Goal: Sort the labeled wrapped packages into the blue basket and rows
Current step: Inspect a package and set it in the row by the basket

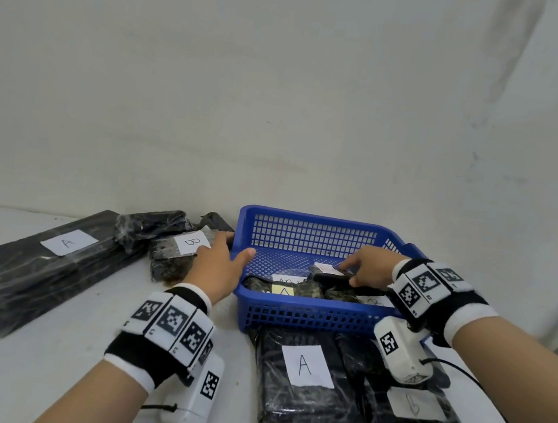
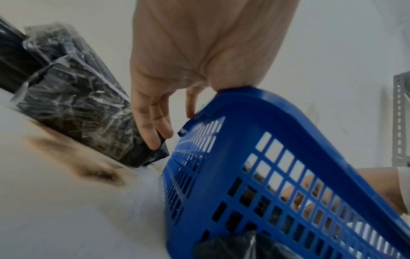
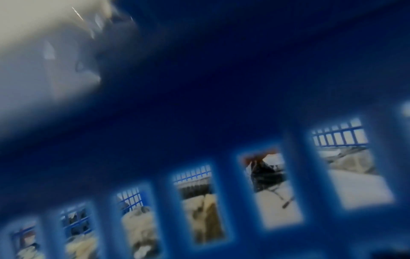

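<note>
The blue basket (image 1: pixel 307 321) sits on the white table (image 1: pixel 46 376) against the wall, and everything else is easiest placed from it. Inside, toward its near wall, lie several wrapped packages with paper labels; one yellowish label reads A, the others are too small to read. The right hand (image 1: pixel 364 270) reaches over the basket's right rim and pinches a small dark wrapped package (image 1: pixel 336 277) between thumb and fingers, just above the ones already lying there. Its long axis runs left to right, roughly along the basket's near wall. The right wrist view is only blurred blue mesh, so it adds nothing about the grip.

The left hand (image 1: pixel 220 267) rests against the basket's left rim, thumb over the edge and fingers fairly straight. In the left wrist view the fingertips (image 2: pixel 155 140) touch the end of the B-labeled package (image 1: pixel 176 257) lying just left of the basket. Further left lies a long flat A-labeled bundle (image 1: pixel 34 265). In front of the basket, two larger packages sit side by side, one labeled A (image 1: pixel 304 379), the other (image 1: pixel 411 418) apparently B.

I'd judge the held package is either being set down or picked out; which, I cannot tell. The right hand alone has it, and any row lies outside the basket, toward the person.
</note>
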The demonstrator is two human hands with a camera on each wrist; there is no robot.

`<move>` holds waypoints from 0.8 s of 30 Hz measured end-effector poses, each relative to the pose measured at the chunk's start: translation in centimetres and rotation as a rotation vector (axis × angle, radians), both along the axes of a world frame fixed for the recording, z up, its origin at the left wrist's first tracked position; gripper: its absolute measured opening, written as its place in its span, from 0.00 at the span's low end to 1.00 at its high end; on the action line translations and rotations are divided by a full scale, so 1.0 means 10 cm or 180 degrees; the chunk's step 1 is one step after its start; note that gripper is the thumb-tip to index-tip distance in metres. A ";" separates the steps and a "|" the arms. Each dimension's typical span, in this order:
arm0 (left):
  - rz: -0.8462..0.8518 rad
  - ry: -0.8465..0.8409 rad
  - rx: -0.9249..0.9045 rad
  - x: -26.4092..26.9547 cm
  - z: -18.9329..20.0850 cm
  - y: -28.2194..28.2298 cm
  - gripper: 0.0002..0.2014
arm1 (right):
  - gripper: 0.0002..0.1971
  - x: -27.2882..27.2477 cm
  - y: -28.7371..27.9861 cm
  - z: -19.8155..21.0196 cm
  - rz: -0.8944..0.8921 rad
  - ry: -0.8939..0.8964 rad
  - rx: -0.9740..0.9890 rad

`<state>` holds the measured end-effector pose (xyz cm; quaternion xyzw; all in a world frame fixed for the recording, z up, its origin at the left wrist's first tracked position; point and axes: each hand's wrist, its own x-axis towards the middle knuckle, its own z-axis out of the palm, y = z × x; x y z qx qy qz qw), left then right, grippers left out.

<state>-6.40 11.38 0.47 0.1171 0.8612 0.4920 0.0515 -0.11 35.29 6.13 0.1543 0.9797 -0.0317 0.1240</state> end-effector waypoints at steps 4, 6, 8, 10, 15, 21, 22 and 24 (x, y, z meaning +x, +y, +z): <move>0.0425 0.0386 0.0067 -0.04 0.04 -0.17 0.21 | 0.22 0.11 0.01 0.13 -0.0105 0.0230 -0.0344; 0.0699 0.0625 -0.0019 -0.16 0.06 -0.35 0.17 | 0.19 0.19 0.00 0.20 -0.0152 0.0419 -0.0609; 0.0784 0.0532 -0.0541 -0.30 0.04 -0.53 0.21 | 0.16 0.27 -0.02 0.20 -0.0230 0.0686 -0.0817; 0.0676 0.0239 -0.1021 -0.38 0.02 -0.67 0.30 | 0.14 0.34 -0.10 0.16 -0.0297 0.0954 -0.1080; 0.0390 0.0092 -0.1906 -0.41 -0.06 -0.74 0.42 | 0.11 0.49 -0.40 -0.01 -0.0122 0.1209 -0.1380; 0.0466 0.0129 -0.2182 -0.42 -0.03 -0.77 0.44 | 0.09 0.62 -0.63 -0.07 -0.0198 0.1575 -0.1634; 0.0470 0.0115 -0.2083 -0.41 -0.03 -0.80 0.43 | 0.09 0.65 -0.66 -0.06 -0.0207 0.1620 -0.1653; 0.0471 0.0179 -0.1682 -0.39 -0.01 -0.87 0.43 | 0.10 0.71 -0.69 -0.04 -0.0203 0.1728 -0.1701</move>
